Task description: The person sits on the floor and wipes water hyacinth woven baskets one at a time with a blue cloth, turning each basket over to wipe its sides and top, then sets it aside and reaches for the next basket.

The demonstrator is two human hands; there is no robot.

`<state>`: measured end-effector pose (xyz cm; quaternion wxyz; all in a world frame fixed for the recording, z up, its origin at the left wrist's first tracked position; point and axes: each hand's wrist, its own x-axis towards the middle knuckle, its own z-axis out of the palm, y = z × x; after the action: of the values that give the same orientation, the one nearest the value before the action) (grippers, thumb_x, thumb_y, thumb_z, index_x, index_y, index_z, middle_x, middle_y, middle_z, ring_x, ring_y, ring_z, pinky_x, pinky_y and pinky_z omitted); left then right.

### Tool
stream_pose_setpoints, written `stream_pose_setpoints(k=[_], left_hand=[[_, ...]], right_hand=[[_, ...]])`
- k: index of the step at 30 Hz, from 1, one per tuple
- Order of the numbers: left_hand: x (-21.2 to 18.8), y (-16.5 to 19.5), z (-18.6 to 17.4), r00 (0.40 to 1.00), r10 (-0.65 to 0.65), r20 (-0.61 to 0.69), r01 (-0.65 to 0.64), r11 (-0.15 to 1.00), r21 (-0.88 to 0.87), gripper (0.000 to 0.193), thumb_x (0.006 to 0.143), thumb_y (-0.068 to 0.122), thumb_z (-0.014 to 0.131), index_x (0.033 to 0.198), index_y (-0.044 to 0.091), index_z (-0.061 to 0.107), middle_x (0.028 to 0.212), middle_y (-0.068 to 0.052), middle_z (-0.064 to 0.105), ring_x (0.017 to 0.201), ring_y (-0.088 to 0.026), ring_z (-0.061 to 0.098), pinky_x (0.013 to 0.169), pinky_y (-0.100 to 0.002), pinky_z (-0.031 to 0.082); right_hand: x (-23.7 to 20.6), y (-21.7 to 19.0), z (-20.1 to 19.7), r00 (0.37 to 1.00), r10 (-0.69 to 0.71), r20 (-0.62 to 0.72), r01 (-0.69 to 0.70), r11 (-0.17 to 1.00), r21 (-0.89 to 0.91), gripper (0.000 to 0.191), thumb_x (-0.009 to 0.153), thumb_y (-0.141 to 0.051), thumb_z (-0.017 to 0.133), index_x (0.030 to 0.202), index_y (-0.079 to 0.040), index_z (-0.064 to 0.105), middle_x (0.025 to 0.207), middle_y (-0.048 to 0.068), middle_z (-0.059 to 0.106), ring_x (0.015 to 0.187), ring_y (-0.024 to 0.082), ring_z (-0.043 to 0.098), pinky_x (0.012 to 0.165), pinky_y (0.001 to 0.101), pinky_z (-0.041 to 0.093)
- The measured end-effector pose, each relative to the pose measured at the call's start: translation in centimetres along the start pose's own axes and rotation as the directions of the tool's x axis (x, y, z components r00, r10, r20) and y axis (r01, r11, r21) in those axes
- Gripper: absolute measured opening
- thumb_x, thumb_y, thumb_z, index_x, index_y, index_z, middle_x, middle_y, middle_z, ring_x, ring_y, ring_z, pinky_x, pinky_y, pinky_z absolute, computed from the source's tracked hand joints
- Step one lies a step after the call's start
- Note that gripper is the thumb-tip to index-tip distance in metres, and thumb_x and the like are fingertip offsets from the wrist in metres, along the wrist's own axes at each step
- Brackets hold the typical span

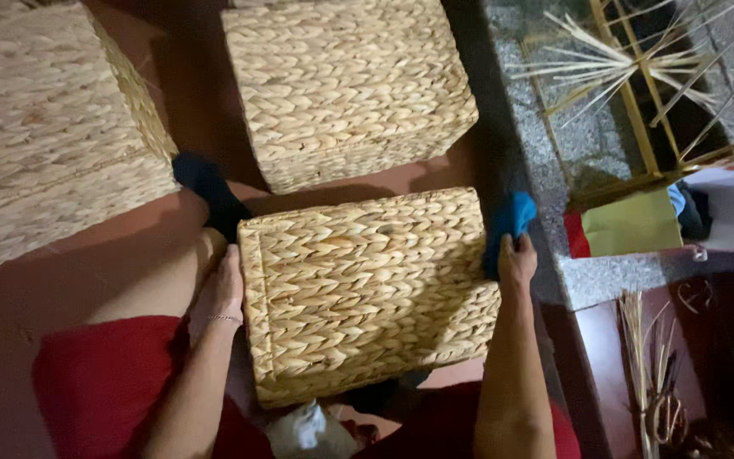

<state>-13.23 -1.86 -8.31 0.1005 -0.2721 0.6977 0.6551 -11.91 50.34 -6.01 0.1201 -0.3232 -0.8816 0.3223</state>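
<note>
A rectangular woven straw-coloured basket (369, 293) is held at the centre of the frame, steadied between the legs. The left hand (221, 293) is pressed flat on its left side, fingers together; the right hand (516, 259) is clamped on a blue cloth (509, 223) at its right edge
</note>
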Motion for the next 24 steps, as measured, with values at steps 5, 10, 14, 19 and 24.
stream_pose_setpoints(k=[5, 10, 14, 19, 24], left_hand=[[-1.6, 1.5, 1.0, 0.989, -0.066, 0.131, 0.090, 0.979, -0.185, 0.072, 0.095, 0.057, 0.048, 0.147, 0.007, 0.049, 0.145, -0.008, 0.056, 0.130, -0.022, 0.054, 0.107, -0.037, 0.044], [-4.4, 1.4, -0.6, 0.981, 0.169, 0.093, -0.157, 0.979, -0.129, 0.071, 0.102, 0.053, 0.044, 0.154, 0.006, 0.042, 0.152, -0.007, 0.049, 0.138, -0.017, 0.045, 0.112, -0.035, 0.034], [-7.0, 1.4, -2.0, 0.884, 0.440, 0.157, -0.275, 0.761, -0.587, 0.066, 0.112, 0.050, 0.050, 0.149, -0.005, 0.045, 0.142, -0.014, 0.055, 0.131, -0.025, 0.051, 0.115, -0.041, 0.039], [-10.0, 1.5, -2.0, 0.951, 0.307, 0.027, -0.250, 0.821, -0.513, 0.064, 0.101, 0.048, 0.052, 0.148, 0.005, 0.046, 0.141, -0.009, 0.054, 0.135, -0.020, 0.050, 0.113, -0.037, 0.038], [-12.0, 0.2, 0.0, 0.941, 0.320, 0.113, -0.278, 0.918, -0.283, 0.062, 0.099, 0.040, 0.055, 0.149, 0.005, 0.042, 0.141, -0.008, 0.053, 0.127, -0.020, 0.051, 0.106, -0.038, 0.042]], right_hand=[[-0.6, -0.1, -0.2, 0.976, 0.145, 0.165, -0.212, 0.819, 0.534, 0.022, 0.101, -0.025, 0.068, 0.111, -0.006, 0.072, 0.084, -0.005, 0.058, 0.070, 0.007, 0.047, 0.062, 0.0273, 0.038], [-2.5, -0.5, -4.1, 0.960, 0.225, 0.165, -0.269, 0.588, 0.763, 0.024, 0.098, -0.027, 0.070, 0.113, -0.008, 0.071, 0.088, -0.005, 0.065, 0.073, 0.006, 0.057, 0.065, 0.0246, 0.047], [-3.7, 0.2, -7.5, 0.968, 0.207, 0.140, -0.229, 0.510, 0.829, 0.027, 0.101, -0.029, 0.071, 0.118, -0.009, 0.070, 0.093, -0.004, 0.065, 0.077, 0.009, 0.057, 0.067, 0.0261, 0.047], [-5.3, 2.7, -7.3, 0.966, 0.177, 0.190, -0.253, 0.486, 0.837, 0.028, 0.093, -0.021, 0.068, 0.120, -0.012, 0.069, 0.102, -0.003, 0.072, 0.086, 0.010, 0.066, 0.075, 0.0271, 0.054], [-6.6, 3.9, -7.7, 0.907, 0.414, -0.072, -0.162, 0.503, 0.849, 0.029, 0.099, -0.019, 0.073, 0.122, -0.001, 0.068, 0.101, 0.000, 0.068, 0.086, 0.014, 0.062, 0.077, 0.0306, 0.052]])
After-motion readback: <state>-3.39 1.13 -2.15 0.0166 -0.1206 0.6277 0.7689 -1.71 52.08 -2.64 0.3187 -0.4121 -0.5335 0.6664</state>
